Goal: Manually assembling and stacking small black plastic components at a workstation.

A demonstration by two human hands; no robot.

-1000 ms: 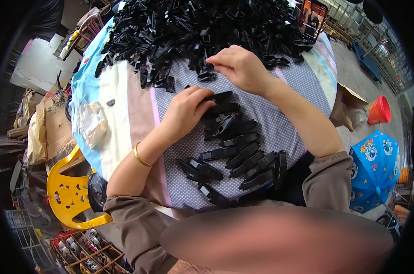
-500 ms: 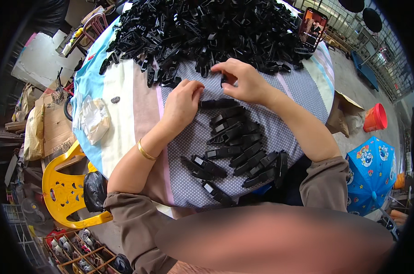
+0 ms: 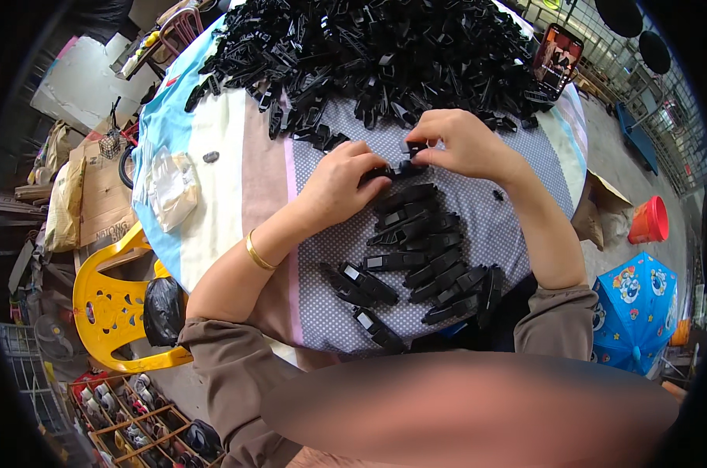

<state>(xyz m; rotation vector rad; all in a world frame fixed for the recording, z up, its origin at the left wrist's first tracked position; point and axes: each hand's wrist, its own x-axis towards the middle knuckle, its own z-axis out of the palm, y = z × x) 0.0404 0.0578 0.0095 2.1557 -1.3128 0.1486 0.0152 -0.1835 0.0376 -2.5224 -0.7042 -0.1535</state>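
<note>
My left hand (image 3: 344,186), with a gold bangle on its wrist, has its fingers closed around one end of a long black plastic part (image 3: 404,168) lying crosswise on the dotted cloth. Just above the part's right end, my right hand (image 3: 464,147) pinches a small black plastic piece (image 3: 416,147) between thumb and fingers. Whether the two pieces touch is hard to make out. Closer to my body lie several black plastic parts (image 3: 439,261) in loose rows, some with pale patches. A large heap of black plastic pieces (image 3: 346,58) covers the far side of the table.
A lit phone (image 3: 556,62) stands at the heap's right edge. On the cloth-covered table's (image 3: 201,269) left lie a clear plastic bag (image 3: 173,187) and a small dark object (image 3: 211,157). Around it are a yellow chair (image 3: 108,300), a blue umbrella (image 3: 636,312) and a red bucket (image 3: 648,220).
My left hand has taken hold of the long black part that lay on the cloth. My right hand has come down to its right end with the small piece. The whole view has shifted slightly.
</note>
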